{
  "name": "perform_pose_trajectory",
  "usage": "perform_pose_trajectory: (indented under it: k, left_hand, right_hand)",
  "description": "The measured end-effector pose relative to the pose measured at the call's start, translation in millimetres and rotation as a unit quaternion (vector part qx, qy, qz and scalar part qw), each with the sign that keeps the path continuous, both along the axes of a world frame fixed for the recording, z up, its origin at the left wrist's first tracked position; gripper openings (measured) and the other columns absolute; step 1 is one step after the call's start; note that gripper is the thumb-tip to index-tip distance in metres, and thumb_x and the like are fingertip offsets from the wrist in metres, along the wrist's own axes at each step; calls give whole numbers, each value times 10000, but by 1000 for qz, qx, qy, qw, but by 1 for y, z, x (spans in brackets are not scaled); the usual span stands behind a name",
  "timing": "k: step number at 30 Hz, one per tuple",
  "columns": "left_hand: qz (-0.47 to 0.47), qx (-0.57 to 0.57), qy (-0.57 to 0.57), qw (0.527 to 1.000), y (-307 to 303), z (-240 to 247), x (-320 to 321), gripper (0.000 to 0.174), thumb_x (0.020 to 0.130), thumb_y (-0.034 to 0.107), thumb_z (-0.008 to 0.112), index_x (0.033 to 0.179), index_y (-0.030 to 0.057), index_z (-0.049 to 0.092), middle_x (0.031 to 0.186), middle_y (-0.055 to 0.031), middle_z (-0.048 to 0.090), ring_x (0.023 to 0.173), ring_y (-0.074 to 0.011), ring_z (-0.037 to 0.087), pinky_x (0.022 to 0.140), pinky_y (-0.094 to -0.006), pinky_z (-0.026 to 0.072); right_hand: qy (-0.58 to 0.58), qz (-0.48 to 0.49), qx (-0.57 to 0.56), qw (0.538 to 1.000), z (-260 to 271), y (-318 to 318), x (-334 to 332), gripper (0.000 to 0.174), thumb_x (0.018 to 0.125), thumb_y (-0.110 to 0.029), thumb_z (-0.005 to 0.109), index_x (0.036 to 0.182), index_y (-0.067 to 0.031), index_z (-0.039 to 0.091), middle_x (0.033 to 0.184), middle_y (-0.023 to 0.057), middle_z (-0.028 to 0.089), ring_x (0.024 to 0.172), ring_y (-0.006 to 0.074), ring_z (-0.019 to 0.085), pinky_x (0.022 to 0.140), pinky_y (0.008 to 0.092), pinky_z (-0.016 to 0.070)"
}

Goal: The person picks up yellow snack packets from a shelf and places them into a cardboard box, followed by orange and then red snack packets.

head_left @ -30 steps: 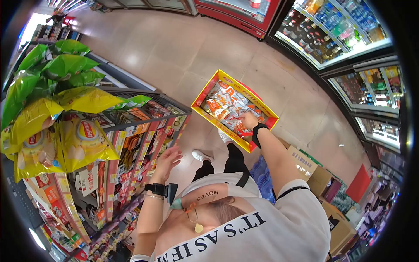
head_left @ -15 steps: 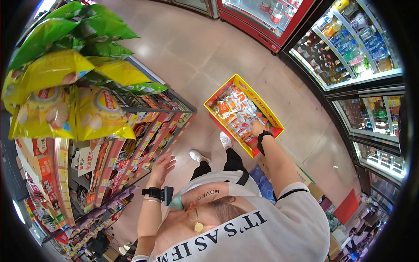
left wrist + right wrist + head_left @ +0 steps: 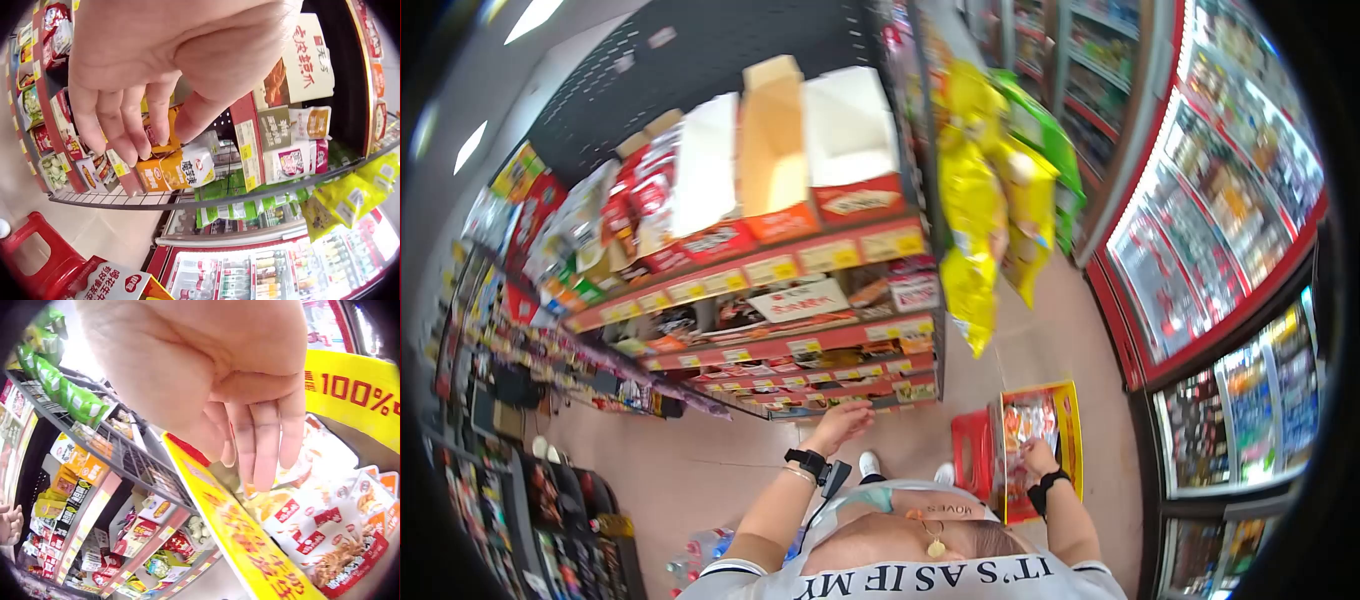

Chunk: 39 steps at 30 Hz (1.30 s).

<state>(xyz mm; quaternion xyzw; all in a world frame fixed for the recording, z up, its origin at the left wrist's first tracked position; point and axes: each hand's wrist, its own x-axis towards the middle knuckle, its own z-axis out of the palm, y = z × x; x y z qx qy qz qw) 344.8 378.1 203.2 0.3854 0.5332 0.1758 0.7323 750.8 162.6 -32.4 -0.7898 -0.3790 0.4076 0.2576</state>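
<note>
A yellow and red carton filled with small snack packets is at the lower right of the head view. My right hand is over its inside, fingers loosely extended downward. In the right wrist view those fingers reach past the carton's yellow wall, fingertips close over the packets, with nothing seen gripped. My left hand hovers beside the snack shelf, its fingers relaxed and holding nothing. Behind its fingers in the left wrist view, orange and white snack bags sit on the shelf.
A tall snack rack with price-tagged shelves fills the middle, and yellow chip bags hang from its end. Drink fridges line the right side. A red plastic stool stands by the carton. Wrapped bottles lie on the floor at lower left.
The head view has swung left and up, so the snack rack now fills the middle and the carton sits lower right. My right hand stays at the carton; the left remains raised without anything in it.
</note>
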Motion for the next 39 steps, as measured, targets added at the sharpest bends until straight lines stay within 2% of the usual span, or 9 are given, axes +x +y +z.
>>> perform_pose_trajectory:
  k: [1, 3, 8, 22, 24, 31, 35, 36, 39]
  left_hand:
    - [5, -8, -5, 1000, -1, -5, -9, 330, 904, 200, 533, 1216, 92, 525, 1076, -3, 620, 920, -89, 598, 761, -234, 474]
    - [30, -3, -17, 999, -1, -7, -24, 328, 908, 199, 525, 1218, 92, 523, 1067, -6, 625, 907, -80, 600, 734, -213, 483]
    - [71, 10, -24, 997, 2, 3, -61, 335, 904, 183, 534, 1220, 72, 518, 1047, -26, 634, 890, -81, 607, 747, -205, 491]
    - [26, 246, -113, 962, 69, 134, -160, 311, 898, 130, 568, 1184, 16, 524, 1079, -62, 599, 975, -106, 574, 844, -230, 458]
    - [-6, 329, -126, 936, 75, 174, -169, 293, 888, 99, 579, 1164, 14, 533, 1034, -39, 598, 959, -87, 564, 838, -229, 459]
    - [-86, 532, -78, 839, 97, 282, -182, 536, 861, 64, 586, 1343, 57, 351, 858, -3, 574, 764, -52, 526, 639, -200, 427]
    - [-107, 591, -21, 800, 115, 296, -178, 707, 839, 60, 600, 1417, 77, 193, 817, -17, 575, 714, -49, 512, 560, -193, 409]
    - [-115, 581, -20, 806, 119, 295, -177, 715, 838, 74, 606, 1417, 77, 186, 818, -17, 579, 705, -54, 520, 557, -189, 413]
    - [-150, 578, 10, 802, 123, 295, -178, 713, 834, 88, 616, 1411, 73, 199, 820, -23, 586, 709, -63, 531, 565, -193, 423]
  right_hand:
    - [61, -18, -1, 998, 54, 16, -15, 112, 809, -38, 545, 874, 32, 603, 718, 107, 620, 601, 185, 616, 524, 318, 495]
    - [-88, 74, 46, 992, 61, 39, -24, 118, 808, -32, 548, 888, 31, 609, 718, 113, 622, 613, 192, 622, 546, 313, 505]
    - [-162, 122, 119, 972, 121, 85, -78, 159, 784, -45, 562, 912, 20, 629, 779, 138, 666, 676, 206, 649, 621, 314, 514]
    - [-18, 186, 168, 968, 205, 188, -245, 185, 816, -134, 565, 952, -33, 639, 894, 158, 645, 803, 292, 630, 708, 336, 492]
    - [64, 204, 234, 948, 287, 205, -284, 176, 830, -104, 563, 972, -27, 632, 911, 154, 644, 797, 287, 630, 692, 318, 492]
    - [-62, 303, 463, 831, 485, 240, -354, 151, 795, -3, 600, 945, -16, 619, 874, 142, 634, 776, 281, 623, 667, 331, 499]
    - [-194, 273, 625, 705, 556, 263, -371, 206, 757, 43, 588, 954, -11, 613, 921, 138, 630, 867, 288, 614, 735, 351, 492]
    - [-171, 249, 605, 737, 570, 267, -375, 202, 756, 34, 591, 952, -10, 611, 927, 139, 627, 866, 294, 611, 753, 353, 487]
    - [-222, 216, 639, 704, 595, 301, -375, 215, 763, 3, 591, 977, -14, 596, 982, 133, 612, 924, 297, 582, 803, 359, 461]
